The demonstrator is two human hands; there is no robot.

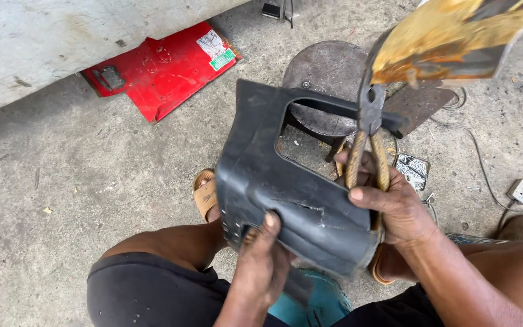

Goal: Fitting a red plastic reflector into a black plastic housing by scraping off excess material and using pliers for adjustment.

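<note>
1. A seated person's left hand (260, 266) grips the lower edge of a black moulded plastic panel (286, 194) held above the knees.
2. The right hand (394, 203) is closed around worn pliers with tan handles (367, 145), whose jaws pinch the panel's top bar.
3. A red metal sheet (164, 69) lies on the concrete floor (62, 181); a round metal stool (328, 75) stands beyond.

A rough repair workshop; bare concrete floor (62, 181), red metal panel (164, 69), round iron stand (325, 75), trailing cable (479, 163).
</note>
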